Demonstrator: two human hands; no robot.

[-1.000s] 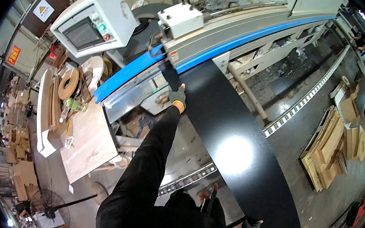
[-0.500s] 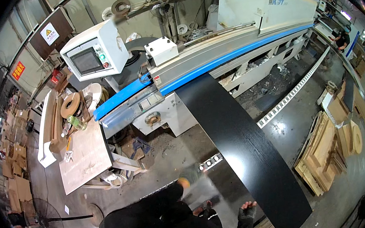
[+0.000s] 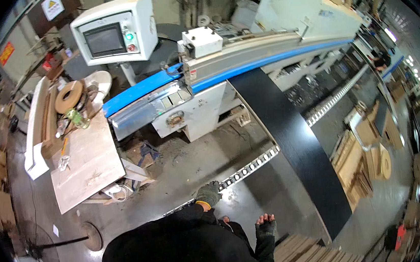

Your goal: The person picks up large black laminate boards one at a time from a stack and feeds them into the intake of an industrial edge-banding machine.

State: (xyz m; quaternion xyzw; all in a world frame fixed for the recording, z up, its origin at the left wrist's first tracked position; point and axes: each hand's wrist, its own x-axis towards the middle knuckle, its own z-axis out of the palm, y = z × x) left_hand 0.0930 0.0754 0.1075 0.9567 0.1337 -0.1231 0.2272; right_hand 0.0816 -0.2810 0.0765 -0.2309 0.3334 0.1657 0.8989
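A long black panel [image 3: 297, 137] runs from under the blue guide strip [image 3: 274, 64] of a white-and-grey machine [image 3: 208, 113] down toward the lower right. My right hand [image 3: 265, 226], in a dark fingerless glove, is raised left of the panel, apart from its edge. Its fingers point up with nothing in them. My left hand [image 3: 208, 195], in a grey-green glove with a yellow cuff, is at the near end of a roller track [image 3: 250, 169]. How its fingers lie, and whether they touch the track, I cannot make out.
A control box with a screen [image 3: 106, 39] stands at the machine's left end. Below it, a pale work table [image 3: 88, 169] holds edging rolls [image 3: 69, 96] and a green bottle [image 3: 77, 118]. Stacked boards [image 3: 305, 256] lie near me, wood offcuts [image 3: 352, 167] farther right. A person [image 3: 380, 59] is far right.
The black panel has shifted right along the machine. My right hand has come away from beside its edge. My left hand has moved slightly, and the view has shifted.
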